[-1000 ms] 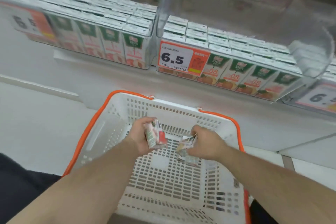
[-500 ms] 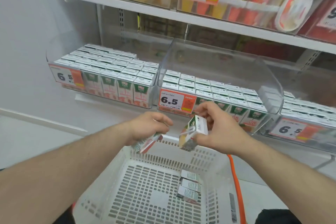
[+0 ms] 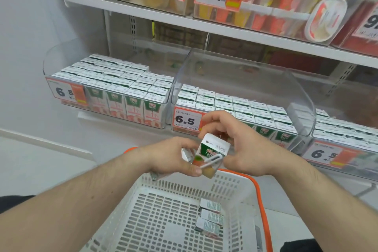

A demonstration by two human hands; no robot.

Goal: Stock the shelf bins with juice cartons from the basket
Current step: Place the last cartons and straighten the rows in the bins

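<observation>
head view: i see the left hand point(image 3: 173, 159) and right hand point(image 3: 243, 149) both pinching one juice carton point(image 3: 210, 153) between them, above the basket point(image 3: 231, 190) rim. left hand also clamps a second carton point(image 3: 186, 153), at 9 o'clock of the first.

1. You have open room above the cartons in the middle bin point(image 3: 302, 96), inside its tall clear walls.
2. The upper shelf point(image 3: 204, 26) caps that space.
3. Three cartons point(image 3: 209, 216) crowd the basket point(image 3: 260, 190) floor's right side.
</observation>
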